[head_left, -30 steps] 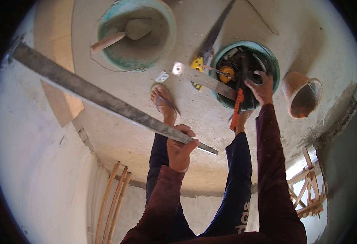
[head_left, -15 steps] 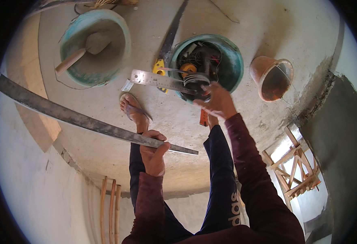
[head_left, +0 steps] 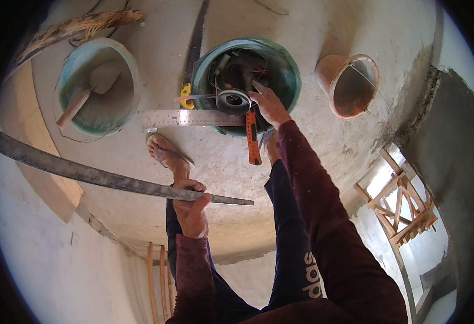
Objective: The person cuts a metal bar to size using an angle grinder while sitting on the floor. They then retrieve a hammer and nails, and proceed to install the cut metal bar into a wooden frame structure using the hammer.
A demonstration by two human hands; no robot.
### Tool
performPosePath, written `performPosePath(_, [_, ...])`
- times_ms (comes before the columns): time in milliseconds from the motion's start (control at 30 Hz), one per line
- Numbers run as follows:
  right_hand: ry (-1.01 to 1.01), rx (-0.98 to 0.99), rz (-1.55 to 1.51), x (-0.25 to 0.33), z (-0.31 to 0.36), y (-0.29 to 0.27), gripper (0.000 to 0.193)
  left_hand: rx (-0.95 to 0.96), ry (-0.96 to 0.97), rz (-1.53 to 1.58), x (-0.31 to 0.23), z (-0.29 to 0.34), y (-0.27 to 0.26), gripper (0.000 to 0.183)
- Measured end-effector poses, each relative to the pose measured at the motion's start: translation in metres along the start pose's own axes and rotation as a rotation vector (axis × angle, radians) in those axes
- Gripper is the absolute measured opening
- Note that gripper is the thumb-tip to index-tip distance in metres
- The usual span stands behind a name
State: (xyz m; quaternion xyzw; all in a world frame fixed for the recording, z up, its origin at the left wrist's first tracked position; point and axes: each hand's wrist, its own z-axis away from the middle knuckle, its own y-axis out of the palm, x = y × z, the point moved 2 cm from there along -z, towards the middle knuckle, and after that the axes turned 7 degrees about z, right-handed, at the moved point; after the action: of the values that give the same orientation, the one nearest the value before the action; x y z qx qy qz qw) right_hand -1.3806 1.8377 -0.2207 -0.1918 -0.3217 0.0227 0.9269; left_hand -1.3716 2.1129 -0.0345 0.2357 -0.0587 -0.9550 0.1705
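**Right hand settles on the tape roll**

The right hand [head_left: 269, 105] has shifted inside the green tool bucket [head_left: 288, 70], from its far rim onto the grey tape roll [head_left: 233, 101]. The view has swung, so a broom [head_left: 75, 27] now shows at top left.

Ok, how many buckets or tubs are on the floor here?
3. A green tub with a wooden-handled tool at upper left, a green tub of tools that the right hand reaches into, and an orange bucket on its side at right.
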Motion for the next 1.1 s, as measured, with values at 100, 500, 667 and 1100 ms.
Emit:
performPosePath(100, [0.069,-0.164,-0.097,-0.035,-0.013,0.010,0.071,0.010,-0.007,-0.006,0.000,-0.003,0.006,0.046])
performPosePath(500, [0.050,-0.056,0.470,0.035,0.000,0.003,0.072,0.014,-0.019,0.026,-0.002,-0.007,0.013,0.047])
performPosePath(667, [-0.108,-0.037,0.540,0.062,0.032,0.023,0.060,0.025,-0.014,-0.003,-0.001,-0.005,0.012,0.046])
performPosePath(1100, [-0.181,-0.154,-0.016,0.003,-0.029,0.023,0.043,-0.002,-0.018,0.017,-0.002,-0.006,0.016,0.047])
